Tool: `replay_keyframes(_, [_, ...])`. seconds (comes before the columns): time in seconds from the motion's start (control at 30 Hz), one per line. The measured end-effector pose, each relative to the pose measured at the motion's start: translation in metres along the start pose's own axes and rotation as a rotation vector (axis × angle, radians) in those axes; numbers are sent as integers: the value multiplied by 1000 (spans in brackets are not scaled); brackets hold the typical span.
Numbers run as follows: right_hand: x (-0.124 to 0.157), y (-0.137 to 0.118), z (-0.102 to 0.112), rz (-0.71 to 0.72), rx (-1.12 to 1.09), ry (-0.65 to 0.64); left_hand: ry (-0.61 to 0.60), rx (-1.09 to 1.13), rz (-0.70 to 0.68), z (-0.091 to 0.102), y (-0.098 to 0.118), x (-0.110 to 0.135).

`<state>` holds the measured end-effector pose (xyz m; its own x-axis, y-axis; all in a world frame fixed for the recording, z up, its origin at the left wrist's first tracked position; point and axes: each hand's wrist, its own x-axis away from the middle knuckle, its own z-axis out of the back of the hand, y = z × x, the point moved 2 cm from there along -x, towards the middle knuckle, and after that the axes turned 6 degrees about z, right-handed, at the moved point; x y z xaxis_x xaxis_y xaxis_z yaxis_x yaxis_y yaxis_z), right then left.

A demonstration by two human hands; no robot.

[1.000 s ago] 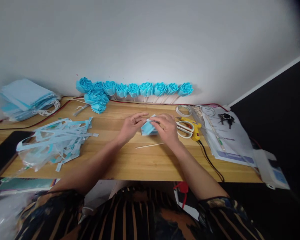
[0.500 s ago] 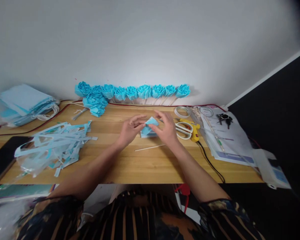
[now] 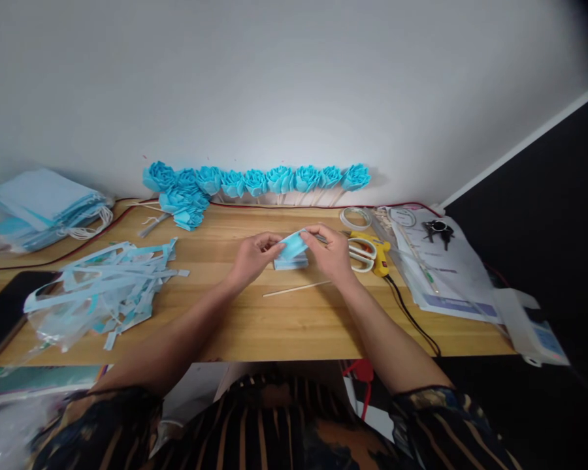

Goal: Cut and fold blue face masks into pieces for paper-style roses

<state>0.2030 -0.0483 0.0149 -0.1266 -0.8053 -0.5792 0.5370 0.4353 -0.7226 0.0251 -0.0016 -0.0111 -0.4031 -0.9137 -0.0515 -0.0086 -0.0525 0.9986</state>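
A small folded piece of light blue mask fabric (image 3: 293, 245) is stretched between my two hands, above the table. My left hand (image 3: 255, 258) pinches its left edge between thumb and fingers. At its upper right corner, my right hand (image 3: 329, 251) grips it the same way. Just beneath lies a small stack of blue and white cut pieces (image 3: 292, 263), partly covered by the held piece. A thin wooden stick (image 3: 294, 289) rests on the table nearer to me, one end close to my right wrist.
Blue fabric flowers (image 3: 280, 179) on sticks line the wall. Cut strips (image 3: 112, 287) and a stack of masks (image 3: 51, 202) lie left. On the right are white-handled scissors (image 3: 363, 254), a yellow glue gun (image 3: 381, 260) with a black cord, a tape roll (image 3: 355, 217), keys (image 3: 438, 230) and papers (image 3: 460, 274).
The fabric piece, pointed at the top before, now appears as a flatter, slanted strip. My right hand has shifted its grip to the upper right end.
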Motion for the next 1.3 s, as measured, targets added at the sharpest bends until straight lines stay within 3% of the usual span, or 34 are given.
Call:
replay_keyframes(0.27, [1, 2, -1, 87, 49, 26, 0, -108, -44, 0, 4, 1])
replay_keyframes(0.47, [6, -8, -10, 248, 151, -92, -4, -244, -156, -2, 13, 4])
replay_keyframes(0.53, [8, -12, -12, 220, 118, -129, 29, -214, -158, 0, 11, 4])
replay_keyframes(0.7, [9, -7, -15, -71, -152, -205, 15, 74, -47, 2, 5, 1])
replay_keyframes(0.8, [7, 0, -14, -153, -228, -211, 4, 166, 5, 1, 5, 0])
replay_keyframes(1.13, [3, 2, -9, -44, -58, -102, 130, 113, 56, 10, 5, -7])
replay_keyframes(1.3, [6, 2, -14, -78, -69, -94, 125, 179, 93, 11, 4, -8])
